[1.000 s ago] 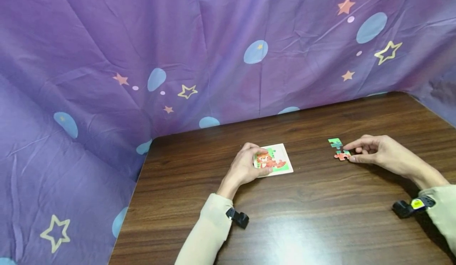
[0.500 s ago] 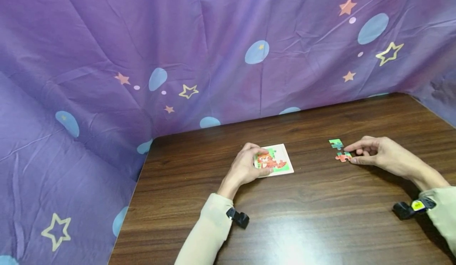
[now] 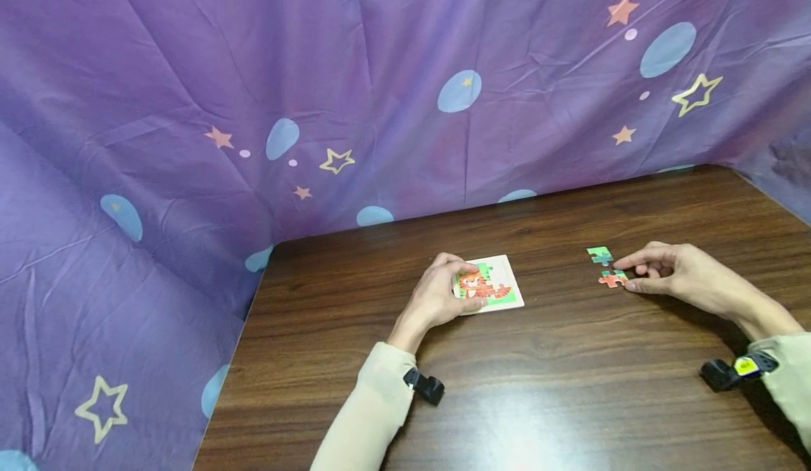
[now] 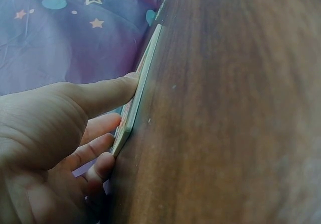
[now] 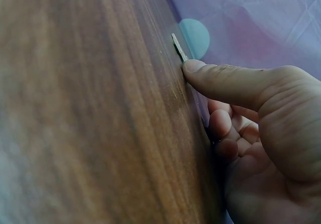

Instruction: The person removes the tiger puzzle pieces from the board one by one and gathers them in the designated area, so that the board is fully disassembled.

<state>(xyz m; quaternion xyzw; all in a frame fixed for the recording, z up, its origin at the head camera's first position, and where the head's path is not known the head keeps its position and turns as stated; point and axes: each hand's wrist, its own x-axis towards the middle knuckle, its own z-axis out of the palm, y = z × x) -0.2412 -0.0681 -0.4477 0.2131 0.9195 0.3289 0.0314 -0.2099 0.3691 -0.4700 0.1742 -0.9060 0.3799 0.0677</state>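
A small square jigsaw puzzle board [image 3: 514,282] with a white border and an orange-and-green animal picture lies on the table in the head view. My left hand [image 3: 434,291] grips its left side, thumb on top near the front and fingers at the far edge. In the left wrist view the board [image 4: 141,86] appears edge-on beneath the thumb. Off to the right, my right hand [image 3: 684,274] pinches an orange-and-green jigsaw piece [image 3: 612,281] between thumb and index finger. A green-and-blue piece [image 3: 598,253] lies just behind it. The right wrist view shows a piece's thin edge [image 5: 178,47] at the thumb tip.
The dark wooden table [image 3: 545,358] runs back to a purple curtain [image 3: 405,105] patterned with stars and ovals. Black straps [image 3: 424,386] circle both wrists over pale sleeves. Table surface lies between the board and the loose pieces.
The head view has shifted very slightly. Both hands, the board and the pieces keep their places relative to each other.
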